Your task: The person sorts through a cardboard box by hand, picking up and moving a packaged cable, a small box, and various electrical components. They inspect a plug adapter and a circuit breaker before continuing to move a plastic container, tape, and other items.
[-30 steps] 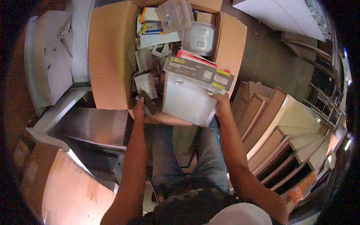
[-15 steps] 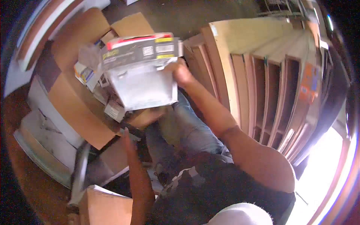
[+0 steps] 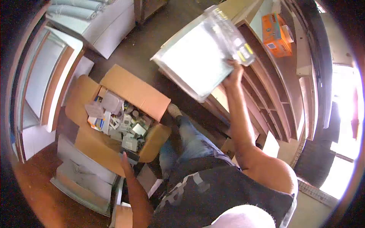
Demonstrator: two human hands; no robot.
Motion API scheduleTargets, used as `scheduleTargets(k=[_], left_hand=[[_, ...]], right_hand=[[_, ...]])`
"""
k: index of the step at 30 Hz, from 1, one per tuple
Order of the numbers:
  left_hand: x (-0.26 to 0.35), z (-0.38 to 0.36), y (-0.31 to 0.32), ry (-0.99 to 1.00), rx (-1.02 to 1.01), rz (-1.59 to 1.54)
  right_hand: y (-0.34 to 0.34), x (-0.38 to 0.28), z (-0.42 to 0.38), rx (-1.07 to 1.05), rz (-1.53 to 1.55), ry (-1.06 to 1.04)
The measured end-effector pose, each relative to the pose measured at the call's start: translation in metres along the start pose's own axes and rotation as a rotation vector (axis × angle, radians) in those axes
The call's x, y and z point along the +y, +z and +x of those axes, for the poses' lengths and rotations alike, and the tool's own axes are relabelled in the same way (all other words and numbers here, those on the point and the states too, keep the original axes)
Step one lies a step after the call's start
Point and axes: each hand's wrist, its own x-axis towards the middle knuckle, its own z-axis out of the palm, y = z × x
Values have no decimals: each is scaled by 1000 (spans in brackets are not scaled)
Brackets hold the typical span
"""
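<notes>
My right hand (image 3: 235,74) grips a printed packaging box (image 3: 197,57) by its near right edge. The box has a bright white face and a grey printed side with yellow marks, and is tilted above the wooden shelf unit. Low beside the near flap of an open cardboard box (image 3: 135,85) is my left hand (image 3: 126,162). It shows edge-on; most of its fingers are hidden, and a dark object lies close to it. Inside the cardboard box are several small electrical-looking parts (image 3: 127,123) and clear plastic cases (image 3: 112,102).
The wooden shelf unit (image 3: 268,100) with narrow compartments stands at the right, with an orange box (image 3: 274,34) on it. White cabinets (image 3: 110,32) carry rolled material (image 3: 76,11) at upper left. A grey-white panelled piece (image 3: 85,178) stands at lower left.
My right hand has carried the packaging box up and right, away from above the open cardboard box, whose contents now show. The view has shifted; my left hand stays low near the cardboard box.
</notes>
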Motion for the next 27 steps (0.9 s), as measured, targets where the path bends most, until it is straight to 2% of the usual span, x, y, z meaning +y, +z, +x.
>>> scheduleTargets(k=[2,3,4,7,9,10,12,13,14,15,17,18,20,21,23,24,25,27], left_hand=[[11,-8,15,1,-17,-55],[10,-7,20,3,-4,-54],[5,-6,22,209,-73,231],[9,-22,63,598,-86,373],[-11,7,80,16,-13,118],[-7,6,93,10,1,118],[-7,-14,118,-52,-39,212],[-14,-17,122,-65,-20,209],[-28,-12,129,-90,71,225],[-45,-4,137,-114,161,237],[-76,15,144,-147,257,244],[-93,25,140,-54,181,363],[-95,19,138,27,108,485],[-92,22,138,97,-15,457],[-66,18,147,161,-138,434],[-47,12,159,113,0,532],[-27,8,169,66,140,625],[7,-2,178,35,122,635]], right_hand=[[-10,38,37,26,33,-2],[-5,61,57,105,-11,47],[-2,83,77,72,-42,91],[23,113,120,-47,-129,154],[7,140,166,1,-155,209],[-6,149,182,-168,-420,-214],[-11,148,216,-189,-421,-135],[-7,142,239,-25,-159,360],[-17,146,259,16,-201,302],[-55,161,306,39,-267,387],[-64,165,322,34,-254,268],[-60,168,323,28,-261,281],[-56,173,321,158,-235,274],[-52,174,320,159,-237,281],[-56,183,328,460,-729,188],[-59,186,328,465,-731,191],[-56,190,327,588,-938,98],[-48,199,325,816,-1355,-110]])
